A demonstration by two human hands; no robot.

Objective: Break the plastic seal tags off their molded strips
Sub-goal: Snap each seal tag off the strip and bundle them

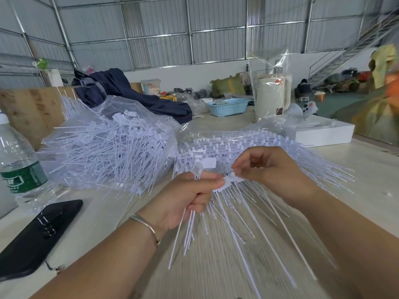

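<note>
Pinching flat white tag (228, 182), thin-stemmed.

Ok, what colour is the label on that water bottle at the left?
Green with white markings, on the clear water bottle; it shows in the head view.

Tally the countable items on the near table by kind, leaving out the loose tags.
Hands: 2 (left hand, right hand)
Water bottle: 1
Black phone: 1
Blue basket: 1
White box: 1
Dark jacket: 1
Total: 7
</note>
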